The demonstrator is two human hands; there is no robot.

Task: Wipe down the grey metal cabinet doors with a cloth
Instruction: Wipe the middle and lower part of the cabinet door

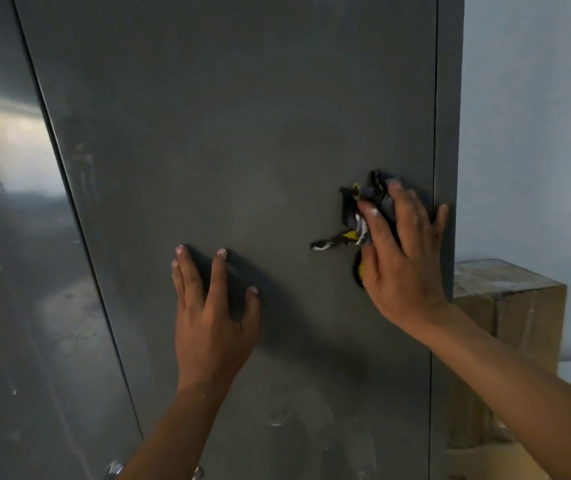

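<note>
At nine o'clock in my view stands the left cabinet door, grey and glossy, throwing back a pale blur of light. A thin dark seam runs slantwise between it and the right cabinet door, which fills the middle of what I see and has a duller grey face, smudged with faint streaks and pale marks low down.

My left hand lies flat on that right door at about six o'clock from its middle. The fingers are straight and spread, pointing to twelve o'clock, and the hand holds nothing.

At three o'clock from the door's middle is the cloth, a crumpled dark rag with yellow and white patches, bunched against the metal close to the door's right edge. A twisted tail of it sticks out toward nine o'clock.

My right hand presses the cloth to the door. The palm is over the cloth, the fingers are stretched out and apart, and the thumb lies across the cloth's left side. The little finger reaches to the cabinet frame, the narrow grey strip just right of the door.

Beyond the frame is a pale wall. At four o'clock a cardboard box stands beside the cabinet.
</note>
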